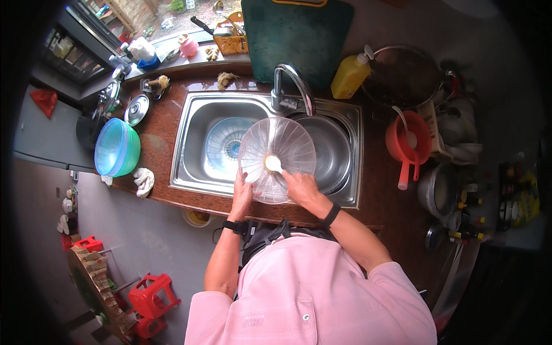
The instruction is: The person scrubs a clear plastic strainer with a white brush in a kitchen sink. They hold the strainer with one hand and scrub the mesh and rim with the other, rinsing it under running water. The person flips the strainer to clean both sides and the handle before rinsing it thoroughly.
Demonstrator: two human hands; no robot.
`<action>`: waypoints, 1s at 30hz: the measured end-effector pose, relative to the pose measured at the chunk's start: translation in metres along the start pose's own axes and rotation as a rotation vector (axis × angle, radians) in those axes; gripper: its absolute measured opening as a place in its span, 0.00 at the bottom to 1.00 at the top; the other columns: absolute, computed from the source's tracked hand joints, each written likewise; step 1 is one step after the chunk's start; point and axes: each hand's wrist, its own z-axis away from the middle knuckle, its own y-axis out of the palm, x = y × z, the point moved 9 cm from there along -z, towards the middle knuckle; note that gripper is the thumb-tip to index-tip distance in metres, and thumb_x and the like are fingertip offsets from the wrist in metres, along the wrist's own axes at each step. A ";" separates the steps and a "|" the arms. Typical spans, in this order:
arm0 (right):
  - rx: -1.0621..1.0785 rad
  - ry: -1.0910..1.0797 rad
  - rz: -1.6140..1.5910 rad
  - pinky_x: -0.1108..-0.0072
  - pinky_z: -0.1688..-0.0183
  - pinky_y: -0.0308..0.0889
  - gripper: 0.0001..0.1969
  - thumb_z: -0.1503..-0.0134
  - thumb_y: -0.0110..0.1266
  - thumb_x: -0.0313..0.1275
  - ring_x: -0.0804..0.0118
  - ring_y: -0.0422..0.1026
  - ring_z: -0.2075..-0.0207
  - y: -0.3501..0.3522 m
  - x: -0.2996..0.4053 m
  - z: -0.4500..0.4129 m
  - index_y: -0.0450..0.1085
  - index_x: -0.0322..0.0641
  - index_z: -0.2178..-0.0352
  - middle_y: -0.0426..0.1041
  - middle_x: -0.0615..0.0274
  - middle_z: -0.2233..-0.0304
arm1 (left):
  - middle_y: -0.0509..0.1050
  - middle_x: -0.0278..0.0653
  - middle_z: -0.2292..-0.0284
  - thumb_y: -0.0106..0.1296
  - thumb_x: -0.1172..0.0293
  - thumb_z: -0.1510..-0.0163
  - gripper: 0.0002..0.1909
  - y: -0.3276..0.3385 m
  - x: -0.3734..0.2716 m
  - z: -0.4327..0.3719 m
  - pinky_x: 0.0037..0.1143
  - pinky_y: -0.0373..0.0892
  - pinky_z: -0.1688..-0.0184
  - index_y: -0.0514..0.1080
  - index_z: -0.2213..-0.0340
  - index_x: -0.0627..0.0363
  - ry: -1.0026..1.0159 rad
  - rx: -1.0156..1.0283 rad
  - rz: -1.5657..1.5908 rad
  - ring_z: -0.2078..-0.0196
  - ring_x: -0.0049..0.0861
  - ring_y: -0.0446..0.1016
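Observation:
A clear pinkish ribbed plastic basin is held above the front of the double sink. My left hand grips its rim at the left. My right hand holds a small white-headed tool, perhaps a scrub brush, against the middle of the basin; the fingers cover most of its handle. Under the pink basin, a pale blue clear plastic basin lies in the left sink bowl, partly hidden. A wide round metal basin fills the right bowl. Above both bowls curves the chrome faucet.
Stacked green and blue bowls, a white cloth and a metal lid occupy the left counter. Behind stand a green cutting board and a yellow pump bottle. A red dipper is at right; red stools are on the floor.

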 end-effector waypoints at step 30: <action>-0.129 0.266 0.030 0.54 0.65 0.73 0.12 0.45 0.48 0.24 0.40 0.79 0.68 -0.068 -0.092 0.034 0.75 0.39 0.61 0.78 0.43 0.74 | 0.73 0.64 0.49 0.43 0.77 0.44 0.30 0.081 -0.037 -0.014 0.40 0.71 0.47 0.60 0.39 0.66 0.259 0.077 -0.601 0.48 0.51 0.75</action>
